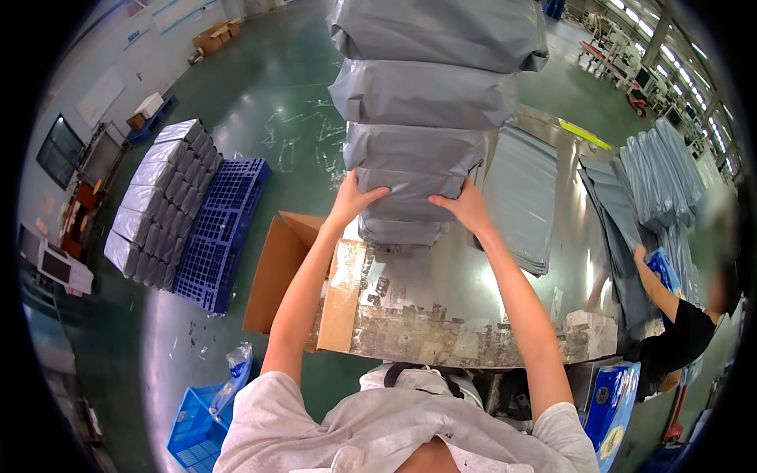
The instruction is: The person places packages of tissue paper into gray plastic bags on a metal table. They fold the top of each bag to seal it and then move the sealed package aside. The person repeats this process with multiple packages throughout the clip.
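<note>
A tall stack of grey plastic-wrapped packages [426, 93] rises at the edge of the metal table [410, 315]. My left hand [356, 199] presses on the left side of a lower package [408, 186], its thumb across the front face. On the opposite side my right hand [465, 206] grips the same package, thumb pointing inward. The other fingers of both hands are mostly hidden behind its sides. Below this package another grey package [402, 232] lies at the bottom. To the right of the stack, flat grey plastic bags [520, 197] lie piled on the table.
An open cardboard box [276, 276] stands left of the table. Beyond it, wrapped packages [158, 205] sit by a blue pallet [225, 236]. A blue crate [193, 430] is at lower left. At right, a co-worker's arm [658, 284] reaches toward more grey bags [661, 173].
</note>
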`<state>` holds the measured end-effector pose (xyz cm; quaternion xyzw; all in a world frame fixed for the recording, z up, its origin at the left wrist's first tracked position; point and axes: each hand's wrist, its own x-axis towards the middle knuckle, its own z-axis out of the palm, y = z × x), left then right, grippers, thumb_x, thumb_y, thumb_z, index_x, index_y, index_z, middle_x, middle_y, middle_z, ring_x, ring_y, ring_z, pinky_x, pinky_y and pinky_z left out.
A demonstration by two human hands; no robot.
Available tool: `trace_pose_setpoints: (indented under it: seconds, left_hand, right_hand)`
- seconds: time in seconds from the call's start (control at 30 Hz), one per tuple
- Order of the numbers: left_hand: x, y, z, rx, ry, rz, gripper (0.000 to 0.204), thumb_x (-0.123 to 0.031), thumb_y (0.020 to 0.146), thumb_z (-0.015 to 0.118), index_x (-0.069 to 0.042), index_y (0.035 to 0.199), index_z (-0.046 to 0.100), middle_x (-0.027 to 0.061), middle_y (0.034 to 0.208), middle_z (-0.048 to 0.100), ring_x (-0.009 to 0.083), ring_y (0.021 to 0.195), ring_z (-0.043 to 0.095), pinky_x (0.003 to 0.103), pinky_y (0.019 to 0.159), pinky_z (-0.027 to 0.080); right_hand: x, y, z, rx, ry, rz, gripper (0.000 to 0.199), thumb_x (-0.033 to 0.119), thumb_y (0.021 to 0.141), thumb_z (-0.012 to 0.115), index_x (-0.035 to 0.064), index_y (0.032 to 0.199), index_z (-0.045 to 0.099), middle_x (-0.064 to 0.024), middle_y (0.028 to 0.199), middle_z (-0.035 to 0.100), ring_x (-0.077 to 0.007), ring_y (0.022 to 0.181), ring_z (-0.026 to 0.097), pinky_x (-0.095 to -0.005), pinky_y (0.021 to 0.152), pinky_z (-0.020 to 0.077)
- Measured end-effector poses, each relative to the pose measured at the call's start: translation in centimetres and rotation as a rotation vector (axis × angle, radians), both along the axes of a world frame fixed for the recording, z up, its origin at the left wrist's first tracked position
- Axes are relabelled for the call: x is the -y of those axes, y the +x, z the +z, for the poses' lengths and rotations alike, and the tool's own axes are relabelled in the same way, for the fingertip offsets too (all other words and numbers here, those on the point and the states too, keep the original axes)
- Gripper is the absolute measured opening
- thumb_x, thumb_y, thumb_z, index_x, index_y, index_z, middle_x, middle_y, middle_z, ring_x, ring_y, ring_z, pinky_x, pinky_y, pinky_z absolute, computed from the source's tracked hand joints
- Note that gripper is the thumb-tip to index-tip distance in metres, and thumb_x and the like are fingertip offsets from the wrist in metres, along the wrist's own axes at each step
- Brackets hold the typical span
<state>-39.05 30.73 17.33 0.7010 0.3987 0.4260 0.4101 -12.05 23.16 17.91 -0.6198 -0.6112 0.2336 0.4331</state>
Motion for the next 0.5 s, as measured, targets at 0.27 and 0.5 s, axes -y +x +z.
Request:
trace_pose_setpoints:
  seconds: [0.27, 0.5]
  left_hand:
    - [0.0, 0.4, -3.0, 0.076, -0.004, 0.089, 0.083, -0.026, 0.076, 0.082, 0.003, 0.139, 0.036, 0.0217, 0.127, 0.057, 0.0315, 0.117, 0.056, 0.04, 0.098, 0.045]
    - [0.3, 0.9, -4.2, 0.101, 0.079, 0.185, 0.093, -0.029, 0.071, 0.086, 0.006, 0.139, 0.034, 0.0249, 0.126, 0.057, 0.0322, 0.114, 0.058, 0.039, 0.095, 0.047]
  right_hand:
    - [-0.1, -0.2, -0.9, -0.067, -0.006, -0.047, 0.093, 0.045, 0.066, 0.087, -0.0058, 0.132, 0.044, -0.0189, 0.117, 0.064, -0.0305, 0.11, 0.062, -0.0378, 0.093, 0.0466]
    - [0.1, -0.3, -0.2, -0.024, -0.082, -0.086, 0.094, 0.045, 0.064, 0.088, -0.0074, 0.13, 0.045, -0.0197, 0.114, 0.065, -0.0306, 0.105, 0.063, -0.0368, 0.093, 0.0471]
